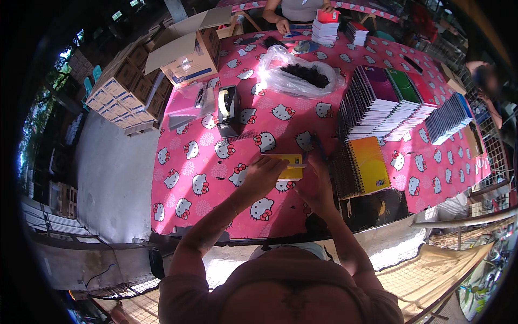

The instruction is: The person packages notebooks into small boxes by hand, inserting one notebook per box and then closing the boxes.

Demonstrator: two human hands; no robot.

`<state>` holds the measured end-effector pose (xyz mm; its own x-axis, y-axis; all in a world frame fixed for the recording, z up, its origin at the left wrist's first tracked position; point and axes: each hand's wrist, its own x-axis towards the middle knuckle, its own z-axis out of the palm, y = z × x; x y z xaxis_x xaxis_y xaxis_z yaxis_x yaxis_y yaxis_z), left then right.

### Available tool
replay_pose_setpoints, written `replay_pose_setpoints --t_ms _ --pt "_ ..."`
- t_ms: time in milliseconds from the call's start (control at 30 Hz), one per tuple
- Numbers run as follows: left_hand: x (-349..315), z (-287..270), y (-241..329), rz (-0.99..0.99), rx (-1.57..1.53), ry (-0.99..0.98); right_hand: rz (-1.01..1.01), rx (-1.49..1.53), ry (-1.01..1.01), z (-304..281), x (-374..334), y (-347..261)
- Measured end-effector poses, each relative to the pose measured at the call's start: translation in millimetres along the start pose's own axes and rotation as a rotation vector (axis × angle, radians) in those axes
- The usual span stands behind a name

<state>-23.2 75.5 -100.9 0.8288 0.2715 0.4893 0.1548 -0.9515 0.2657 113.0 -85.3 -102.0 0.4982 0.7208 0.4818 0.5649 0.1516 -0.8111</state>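
Pink cloth printed with white cat faces (189,162) covers the long table where we stand, and close to us our left hand (259,175) pinches the near edge of a small yellow box (288,166), thumb under and fingers curled over its top, so the box sits lifted just above the cloth between our two hands; our right hand (315,186) is closed at the box's right end, and a thin dark blue pen-like thing (318,148) seems to stick up from it, though we cannot tell exactly how those fingers grip. To work this well, we judge that we should keep the box steady with the left hand and let only the right one work at the open end, low over the cloth so nothing rolls off. Just right of our hands lies a yellow spiral notebook (369,162) on a short pile. Farther out stands a black tape dispenser (227,108), with flat clear sleeves (186,105) beside it. Right of that, fanned stacks of spiral notebooks (388,102) lean in rows. Beyond the middle, a clear plastic bag (299,73) lies open with a dark heap of small things inside, too small to name. At the far left an open cardboard carton (186,51) shows no contents from here, and at the far end another person's hand (283,25) rests by a stack of white packs
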Motion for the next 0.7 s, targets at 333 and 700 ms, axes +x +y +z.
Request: replay_pose_setpoints --t_ms 333,700 --pt "-3 31 -166 -0.266 0.622 -0.181 0.389 0.318 -0.203 46 12 71" --pt "-26 7 -117 -0.355 -0.140 0.248 0.353 0.418 -0.201 53 18 76"
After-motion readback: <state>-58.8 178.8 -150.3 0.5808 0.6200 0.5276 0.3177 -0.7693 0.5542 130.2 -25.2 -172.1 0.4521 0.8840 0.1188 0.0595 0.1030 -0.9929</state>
